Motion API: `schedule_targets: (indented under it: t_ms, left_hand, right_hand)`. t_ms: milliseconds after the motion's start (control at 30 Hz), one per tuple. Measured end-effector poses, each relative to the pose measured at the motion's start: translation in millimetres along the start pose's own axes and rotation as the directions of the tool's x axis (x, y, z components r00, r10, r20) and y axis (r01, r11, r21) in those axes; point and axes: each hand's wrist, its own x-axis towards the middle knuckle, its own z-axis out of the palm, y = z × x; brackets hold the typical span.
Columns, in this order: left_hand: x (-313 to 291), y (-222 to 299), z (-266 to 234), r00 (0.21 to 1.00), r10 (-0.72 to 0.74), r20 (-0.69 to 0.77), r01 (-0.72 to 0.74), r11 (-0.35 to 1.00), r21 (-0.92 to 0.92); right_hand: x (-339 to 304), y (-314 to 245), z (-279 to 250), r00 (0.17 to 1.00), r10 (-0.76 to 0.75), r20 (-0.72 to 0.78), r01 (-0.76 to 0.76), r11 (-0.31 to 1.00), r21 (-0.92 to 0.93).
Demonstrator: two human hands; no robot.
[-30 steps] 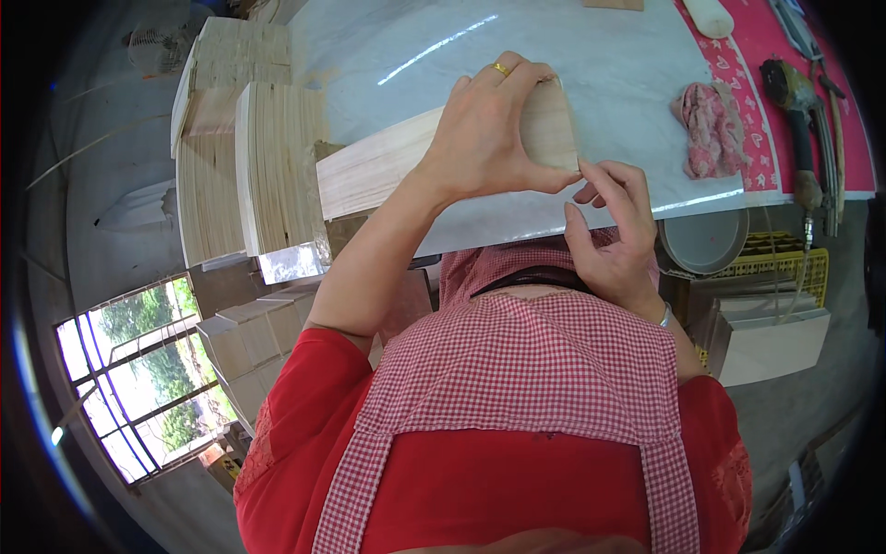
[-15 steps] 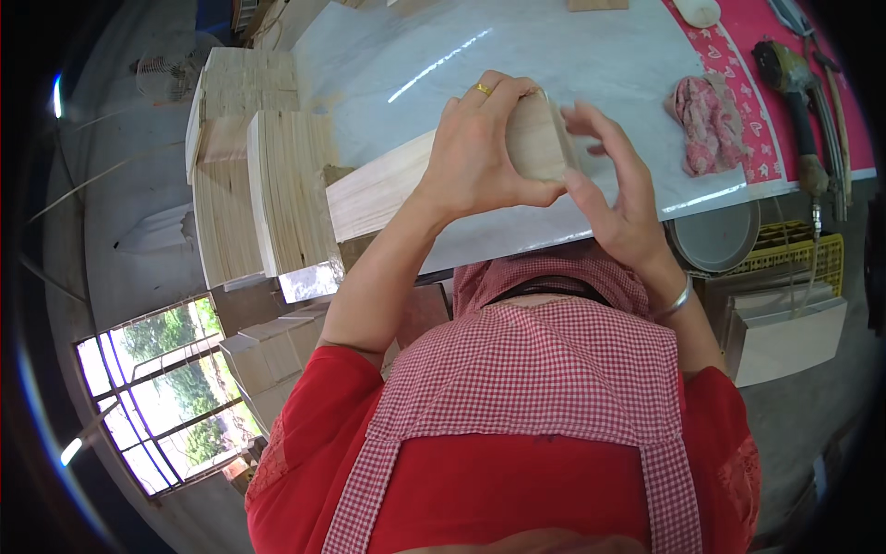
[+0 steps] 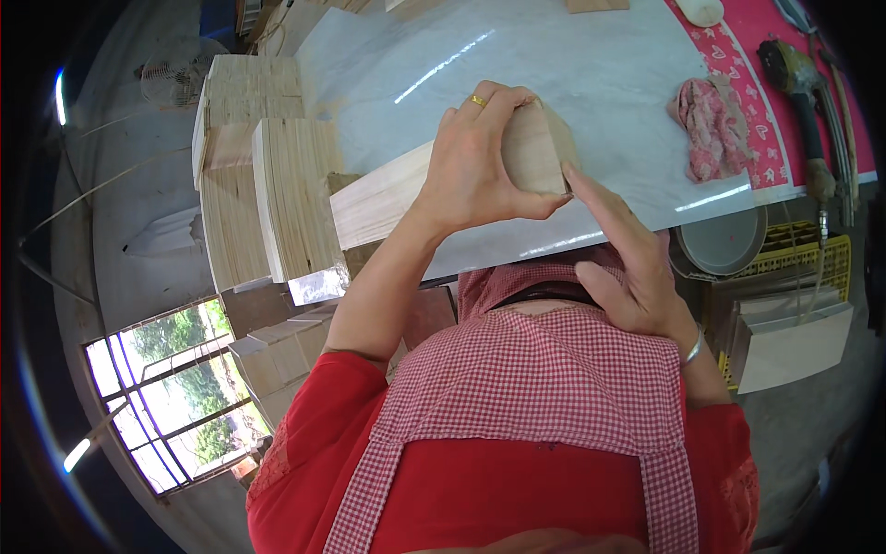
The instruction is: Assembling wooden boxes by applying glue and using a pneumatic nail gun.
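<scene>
A long pale wooden block (image 3: pixel 537 152), possibly boards laid together, lies at a slant over the table. My left hand (image 3: pixel 469 171) is closed around it near its right end. The fingers bend over the far edge, and the thumb presses at the near corner. Below and right of that end is my right hand (image 3: pixel 637 268), with fingers stretched out and thumb spread away. Its fingertips reach the block's near right corner; whether they press on it I cannot tell. The block's left end rests by the wood stacks.
Stacks of pale wooden boards (image 3: pixel 293 198) stand at the table's left. A pink cloth (image 3: pixel 711 129) lies on the white table sheet (image 3: pixel 628 74). Farther right is a power tool (image 3: pixel 798 102) with a hose. A round grey tray (image 3: pixel 724 242) and yellow crate (image 3: pixel 838 254) stand below the table edge.
My right hand has moved down and toward me from the block's right end, its fingers straightening. My left hand keeps its grip on the block.
</scene>
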Motion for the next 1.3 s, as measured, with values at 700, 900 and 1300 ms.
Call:
schedule_targets:
  t_ms: [700, 900, 1300]
  left_hand:
    - [1.1, -4.6, 1.7, 0.998, 0.067, -0.016, -0.067, 0.998, 0.007]
    - [0.6, -7.3, 3.7, 0.998, 0.068, -0.017, -0.068, 0.998, -0.001]
    - [3.7, -7.6, 4.4, 0.996, 0.087, -0.021, -0.087, 0.996, 0.005]
  right_hand:
    - [6.7, 33.0, 47.6, 0.863, -0.224, -0.454, 0.056, 0.934, -0.353]
    - [9.8, 35.9, 53.8, 0.836, -0.211, -0.506, 0.049, 0.948, -0.314]
    - [10.8, 36.5, 46.2, 0.85, -0.245, -0.467, 0.088, 0.939, -0.332]
